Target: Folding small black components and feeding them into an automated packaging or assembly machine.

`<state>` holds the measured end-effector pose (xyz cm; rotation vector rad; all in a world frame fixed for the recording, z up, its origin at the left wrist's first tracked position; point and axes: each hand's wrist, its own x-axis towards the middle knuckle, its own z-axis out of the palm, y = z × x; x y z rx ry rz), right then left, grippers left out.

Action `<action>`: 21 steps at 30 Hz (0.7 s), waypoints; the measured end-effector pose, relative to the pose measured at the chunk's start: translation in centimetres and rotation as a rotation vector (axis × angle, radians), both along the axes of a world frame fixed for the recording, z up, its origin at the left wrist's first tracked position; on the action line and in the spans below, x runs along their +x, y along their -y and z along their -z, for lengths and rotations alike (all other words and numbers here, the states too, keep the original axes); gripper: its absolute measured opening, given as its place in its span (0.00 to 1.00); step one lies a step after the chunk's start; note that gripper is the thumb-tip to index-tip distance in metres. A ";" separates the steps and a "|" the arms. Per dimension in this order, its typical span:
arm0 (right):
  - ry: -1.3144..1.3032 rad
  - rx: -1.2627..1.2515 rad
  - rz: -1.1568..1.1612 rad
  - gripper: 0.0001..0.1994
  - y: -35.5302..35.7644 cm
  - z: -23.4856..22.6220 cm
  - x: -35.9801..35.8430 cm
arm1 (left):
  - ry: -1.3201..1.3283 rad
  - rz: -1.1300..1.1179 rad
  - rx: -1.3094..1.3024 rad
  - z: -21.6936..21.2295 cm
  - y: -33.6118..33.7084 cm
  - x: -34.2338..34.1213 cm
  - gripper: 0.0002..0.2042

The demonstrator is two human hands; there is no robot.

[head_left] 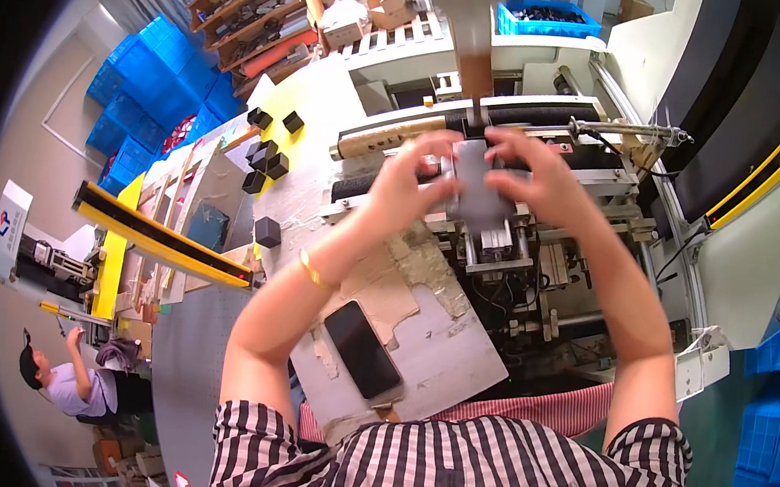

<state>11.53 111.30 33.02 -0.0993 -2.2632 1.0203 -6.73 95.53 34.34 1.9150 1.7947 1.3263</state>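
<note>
the grey block sits between the two hands, straight ahead of the chest and over the machine, its long axis pointing away from the body. the left hand is along its left side and the right hand along its right, about equally near, the right thumb overlapping its face. fingers and thumbs curve around the block, but blur hides whether they grip or only touch it. just beyond its far end a blurred post comes down, the nearest thing in the way on that side; a black roller runs crosswise there too. nearer the body, a black slab lies slantwise on the table, inside the left forearm. farther left are small black boxes, well apart from the hands.
</note>
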 end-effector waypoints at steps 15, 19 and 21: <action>-0.497 -0.299 0.315 0.21 -5.8 -3.5 -6.5 | -0.098 -0.291 0.169 -1.6 -7.6 -5.0 0.39; -0.016 -0.322 -0.079 0.09 9.7 4.1 -1.1 | -0.004 0.017 0.142 2.9 4.8 -2.8 0.24; 0.259 -0.277 -0.388 0.07 16.4 6.9 1.3 | 0.098 -0.023 -0.010 4.7 11.6 -2.6 0.13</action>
